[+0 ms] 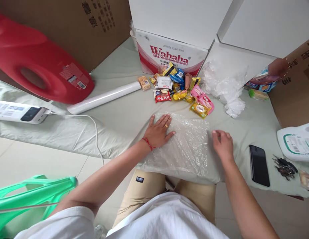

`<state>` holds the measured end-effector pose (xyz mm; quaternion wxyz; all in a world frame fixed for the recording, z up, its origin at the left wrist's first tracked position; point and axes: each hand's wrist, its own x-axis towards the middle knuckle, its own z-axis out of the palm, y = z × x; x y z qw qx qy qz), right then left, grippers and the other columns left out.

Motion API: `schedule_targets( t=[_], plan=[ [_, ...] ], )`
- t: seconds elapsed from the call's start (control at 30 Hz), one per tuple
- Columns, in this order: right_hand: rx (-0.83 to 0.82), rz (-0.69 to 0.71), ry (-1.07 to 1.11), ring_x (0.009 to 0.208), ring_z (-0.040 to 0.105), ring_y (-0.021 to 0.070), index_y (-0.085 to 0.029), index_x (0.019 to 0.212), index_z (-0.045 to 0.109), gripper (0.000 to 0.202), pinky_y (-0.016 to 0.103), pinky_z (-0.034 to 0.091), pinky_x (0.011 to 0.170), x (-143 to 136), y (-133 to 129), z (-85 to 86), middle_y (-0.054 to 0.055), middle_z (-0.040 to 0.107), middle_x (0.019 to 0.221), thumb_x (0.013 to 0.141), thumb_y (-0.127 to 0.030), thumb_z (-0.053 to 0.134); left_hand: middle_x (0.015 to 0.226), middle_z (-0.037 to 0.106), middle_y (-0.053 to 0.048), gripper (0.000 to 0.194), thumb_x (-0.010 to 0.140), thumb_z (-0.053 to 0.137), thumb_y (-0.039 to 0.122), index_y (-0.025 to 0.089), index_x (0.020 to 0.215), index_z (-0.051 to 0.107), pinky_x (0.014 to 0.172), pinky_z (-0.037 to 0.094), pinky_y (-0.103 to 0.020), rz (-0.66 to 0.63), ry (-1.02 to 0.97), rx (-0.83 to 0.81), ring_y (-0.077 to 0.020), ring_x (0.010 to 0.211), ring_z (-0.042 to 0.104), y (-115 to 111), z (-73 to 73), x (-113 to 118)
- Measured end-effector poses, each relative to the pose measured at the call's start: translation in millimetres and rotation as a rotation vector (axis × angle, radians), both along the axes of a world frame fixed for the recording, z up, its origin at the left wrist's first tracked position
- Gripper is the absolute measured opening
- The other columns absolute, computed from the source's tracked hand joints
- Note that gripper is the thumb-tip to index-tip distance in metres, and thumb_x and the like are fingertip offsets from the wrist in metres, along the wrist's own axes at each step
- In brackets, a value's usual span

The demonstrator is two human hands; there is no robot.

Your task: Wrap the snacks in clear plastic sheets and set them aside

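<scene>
I observed a seated person at a low worktop (pixel 119 122) covered in pale green cloth, with a clear, wrinkled plastic sheet (pixel 188 146) spread on it at the near edge, directly before the person's lap. The left hand (pixel 159 132), with a red cord at the wrist and a yellow ring, lay palm down on the left part of the sheet, fingers spread and gripping nothing. The right hand (pixel 223 144) stood just beside the sheet's right edge, fingers loosely bent inward; its palm was hidden from me, so I could not tell whether it grasped anything. Beyond the sheet, a heap of small, brightly coloured snack packets (pixel 179 84) lay before a white and red cardboard carton (pixel 174 54) marked "Wahaha". To the right of the heap was a crumpled mass of clear plastic film (pixel 224 81). To the left, a long white roll (pixel 107 97) lay at a slant, near the base of a large red plastic jug (pixel 44 66). On the far right I noted a black smartphone (pixel 259 165), a bunch of keys (pixel 285 167) just beside it, and a white plastic bottle with a green-lined label (pixel 297 142).
</scene>
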<state>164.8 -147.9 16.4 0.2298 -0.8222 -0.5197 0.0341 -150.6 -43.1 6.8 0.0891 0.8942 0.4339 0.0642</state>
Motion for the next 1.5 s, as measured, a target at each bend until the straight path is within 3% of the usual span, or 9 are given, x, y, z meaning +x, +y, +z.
schedule_targets(
  t=[0.1, 0.27, 0.5, 0.67, 0.8, 0.93, 1.1, 1.3, 1.5],
  plan=[
    [-0.046, -0.024, 0.112, 0.086, 0.062, 0.0267, -0.018, 0.098, 0.074, 0.049, 0.041, 0.049, 0.085, 0.2, 47.2, -6.1, 0.010, 0.072, 0.086, 0.086, -0.062, 0.054, 0.173, 0.027, -0.008, 0.068, 0.107, 0.025, 0.059, 0.022, 0.164, 0.034, 0.130, 0.004, -0.062, -0.024, 0.009, 0.001, -0.0268, 0.160, 0.027, -0.9, 0.8, -1.2],
    [-0.054, -0.081, 0.230, 0.069, 0.061, 0.0214, -0.020, 0.087, 0.073, 0.035, 0.035, 0.046, 0.074, 25.0, 64.7, -5.5, 0.006, 0.072, 0.079, 0.081, -0.051, 0.058, 0.173, 0.027, -0.008, 0.064, 0.109, 0.022, 0.052, 0.021, 0.164, 0.034, 0.130, 0.006, -0.063, 0.076, -0.001, -0.005, -0.0261, 0.160, 0.027, -0.6, 1.6, -0.7],
    [0.078, -0.040, 0.134, 0.102, 0.067, 0.0275, -0.018, 0.114, 0.075, 0.041, 0.043, 0.049, 0.098, 77.9, 132.0, 11.8, 0.011, 0.077, 0.105, 0.083, -0.041, 0.059, 0.172, 0.028, -0.008, 0.063, 0.109, 0.022, 0.050, 0.023, 0.164, 0.034, 0.130, 0.010, -0.062, 0.087, 0.007, -0.005, -0.0276, 0.160, 0.027, 0.2, 3.6, -0.7],
    [-0.109, 0.152, 0.368, 0.111, 0.065, 0.0282, -0.020, 0.128, 0.070, 0.072, 0.046, 0.048, 0.106, 75.5, 193.8, 16.8, 0.009, 0.075, 0.115, 0.063, -0.046, 0.086, 0.172, 0.029, -0.008, 0.062, 0.109, 0.024, 0.048, 0.023, 0.165, 0.033, 0.129, 0.012, -0.063, 0.087, 0.002, 0.002, -0.0285, 0.160, 0.027, 1.1, 3.4, -2.0],
    [-0.206, 0.212, 0.699, 0.080, 0.067, 0.0213, -0.017, 0.099, 0.076, 0.058, 0.038, 0.057, 0.083, 78.3, 200.3, 15.1, 0.005, 0.075, 0.089, 0.054, -0.049, 0.092, 0.172, 0.030, -0.008, 0.061, 0.108, 0.027, 0.048, 0.024, 0.164, 0.034, 0.130, 0.010, -0.061, 0.077, -0.013, 0.003, -0.0282, 0.160, 0.027, 1.7, 2.2, -2.9],
    [-0.075, 0.256, 0.895, 0.079, 0.068, 0.0198, -0.019, 0.095, 0.076, 0.053, 0.037, 0.058, 0.084, 86.7, 196.0, 23.7, 0.003, 0.075, 0.087, 0.054, -0.048, 0.095, 0.171, 0.030, -0.009, 0.063, 0.109, 0.026, 0.048, 0.020, 0.165, 0.033, 0.130, 0.008, -0.063, 0.072, -0.036, 0.000, -0.0278, 0.160, 0.028, 1.6, 1.2, -4.1],
    [0.001, 0.278, 0.845, 0.085, 0.068, 0.0183, -0.017, 0.097, 0.075, 0.036, 0.040, 0.057, 0.089, 71.9, 225.1, 36.1, 0.002, 0.075, 0.090, 0.070, -0.036, 0.087, 0.171, 0.031, -0.009, 0.062, 0.108, 0.027, 0.048, 0.022, 0.164, 0.034, 0.130, 0.007, -0.062, 0.073, -0.056, -0.006, -0.0276, 0.159, 0.029, 1.8, 1.0, -4.7],
    [-0.159, 0.316, 0.744, 0.083, 0.065, 0.0158, -0.018, 0.113, 0.073, 0.034, 0.040, 0.054, 0.095, 45.4, 259.2, 37.7, 0.001, 0.074, 0.093, 0.079, -0.023, 0.076, 0.171, 0.031, -0.008, 0.062, 0.108, 0.027, 0.049, 0.024, 0.165, 0.033, 0.131, 0.007, -0.061, 0.073, -0.062, -0.026, -0.0278, 0.160, 0.028, 2.0, 2.7, -5.0],
    [-0.227, 0.405, 0.782, 0.095, 0.067, 0.0228, -0.018, 0.112, 0.071, 0.050, 0.040, 0.056, 0.089, 42.9, 247.4, 42.1, 0.005, 0.075, 0.101, 0.067, -0.031, 0.088, 0.171, 0.032, -0.008, 0.061, 0.109, 0.025, 0.047, 0.023, 0.164, 0.034, 0.131, 0.008, -0.061, 0.074, -0.064, -0.027, -0.0274, 0.159, 0.029, 1.8, 3.5, -5.8]
  ],
)
